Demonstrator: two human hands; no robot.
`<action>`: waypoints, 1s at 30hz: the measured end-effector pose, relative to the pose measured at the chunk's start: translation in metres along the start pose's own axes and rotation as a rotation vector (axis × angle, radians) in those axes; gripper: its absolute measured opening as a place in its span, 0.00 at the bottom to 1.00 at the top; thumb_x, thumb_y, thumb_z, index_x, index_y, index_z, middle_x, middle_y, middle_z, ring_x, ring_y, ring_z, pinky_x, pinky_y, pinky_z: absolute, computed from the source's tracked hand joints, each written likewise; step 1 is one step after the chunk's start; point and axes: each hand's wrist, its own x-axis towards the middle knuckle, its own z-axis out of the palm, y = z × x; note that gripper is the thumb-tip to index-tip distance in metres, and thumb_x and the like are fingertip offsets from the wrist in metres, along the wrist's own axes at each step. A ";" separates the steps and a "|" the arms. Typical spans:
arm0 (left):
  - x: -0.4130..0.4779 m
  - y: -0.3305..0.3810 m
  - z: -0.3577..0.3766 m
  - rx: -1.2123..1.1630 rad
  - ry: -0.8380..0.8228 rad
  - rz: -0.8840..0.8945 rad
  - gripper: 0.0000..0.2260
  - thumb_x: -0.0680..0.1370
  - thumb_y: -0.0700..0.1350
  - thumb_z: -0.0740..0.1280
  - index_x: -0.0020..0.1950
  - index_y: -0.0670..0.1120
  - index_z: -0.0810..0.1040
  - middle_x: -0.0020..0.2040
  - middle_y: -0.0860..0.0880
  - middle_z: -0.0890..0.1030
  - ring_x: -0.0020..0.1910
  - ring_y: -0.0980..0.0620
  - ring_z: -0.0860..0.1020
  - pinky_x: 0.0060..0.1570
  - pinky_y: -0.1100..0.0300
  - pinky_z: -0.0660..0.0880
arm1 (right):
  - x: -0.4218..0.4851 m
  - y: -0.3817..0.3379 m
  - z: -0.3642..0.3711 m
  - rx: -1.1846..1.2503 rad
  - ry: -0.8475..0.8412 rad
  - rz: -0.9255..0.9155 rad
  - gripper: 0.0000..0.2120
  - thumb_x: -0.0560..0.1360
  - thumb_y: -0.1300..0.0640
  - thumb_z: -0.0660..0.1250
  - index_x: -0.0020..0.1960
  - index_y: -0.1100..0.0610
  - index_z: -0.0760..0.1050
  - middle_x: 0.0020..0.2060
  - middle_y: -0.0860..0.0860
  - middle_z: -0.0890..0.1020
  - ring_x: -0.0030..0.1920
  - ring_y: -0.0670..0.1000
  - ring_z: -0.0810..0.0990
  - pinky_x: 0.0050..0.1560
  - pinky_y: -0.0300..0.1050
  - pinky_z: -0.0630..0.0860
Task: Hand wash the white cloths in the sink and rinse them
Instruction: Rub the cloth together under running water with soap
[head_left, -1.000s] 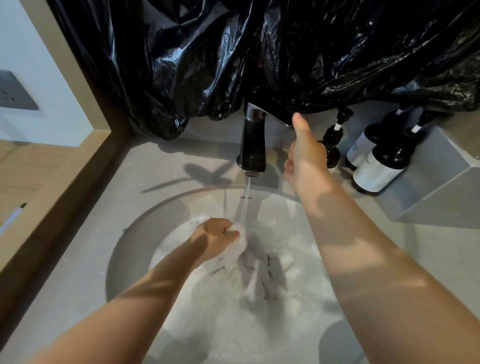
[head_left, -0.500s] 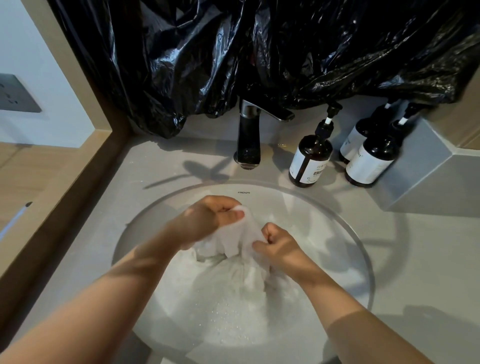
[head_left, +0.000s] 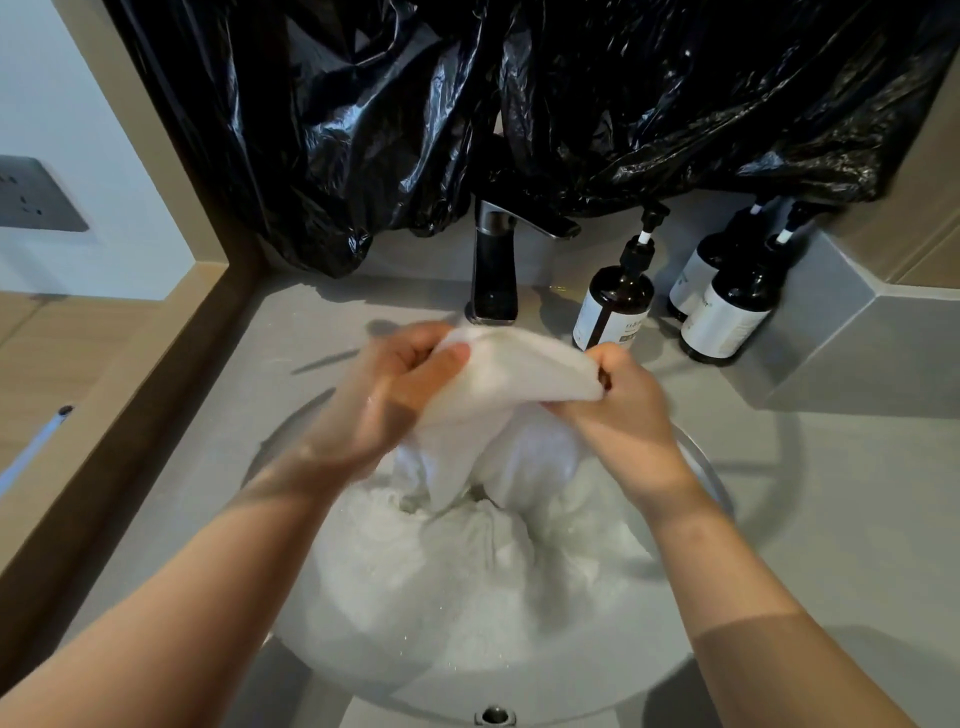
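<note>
Head camera looks down on a round sink (head_left: 571, 675) set in a grey counter (head_left: 831, 493). At far left a grey wall socket (head_left: 36, 195) sits on the white wall, with a wooden ledge (head_left: 130, 395) running below it. Black plastic sheeting (head_left: 519, 104) hangs across the back, its lower edge draping over the top of the dark faucet (head_left: 494, 270).

The left hand (head_left: 400, 384) is clenched on the left end of a white cloth (head_left: 519, 374), thumb pressed on top of the fabric. The cloth is held up above the basin, just in front of the faucet, stretched between both hands, and its lower part hangs down into the sink. Below it a heap of wet cloths (head_left: 467, 571) lies bunched in bubbly water in the basin. The right hand (head_left: 623, 400) grasps the cloth's right end, fingers curled round it.

Right of the faucet stand dark pump bottles with white labels. One bottle (head_left: 613, 306) is nearest the faucet, and a pair of bottles (head_left: 732, 312) stands close together against a grey block (head_left: 852, 332).
</note>
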 end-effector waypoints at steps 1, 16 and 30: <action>0.000 -0.021 0.002 0.217 0.012 -0.024 0.12 0.77 0.49 0.63 0.46 0.40 0.80 0.37 0.42 0.78 0.38 0.49 0.77 0.38 0.58 0.70 | -0.001 0.014 0.001 -0.105 -0.070 0.049 0.13 0.67 0.55 0.74 0.40 0.55 0.70 0.38 0.46 0.73 0.39 0.46 0.72 0.39 0.37 0.70; -0.005 -0.114 0.021 0.659 -0.158 -0.543 0.18 0.68 0.56 0.71 0.56 0.55 0.77 0.55 0.48 0.80 0.49 0.48 0.79 0.46 0.57 0.74 | -0.010 0.107 0.041 -0.084 -0.073 0.459 0.08 0.69 0.58 0.73 0.44 0.57 0.76 0.36 0.48 0.79 0.34 0.47 0.78 0.36 0.35 0.76; -0.010 -0.144 0.050 1.167 -0.275 -0.411 0.28 0.72 0.70 0.53 0.71 0.64 0.59 0.76 0.52 0.53 0.72 0.47 0.55 0.67 0.48 0.63 | -0.012 0.107 0.045 -0.887 -0.340 0.449 0.31 0.75 0.38 0.59 0.74 0.40 0.52 0.76 0.52 0.50 0.75 0.60 0.48 0.69 0.68 0.54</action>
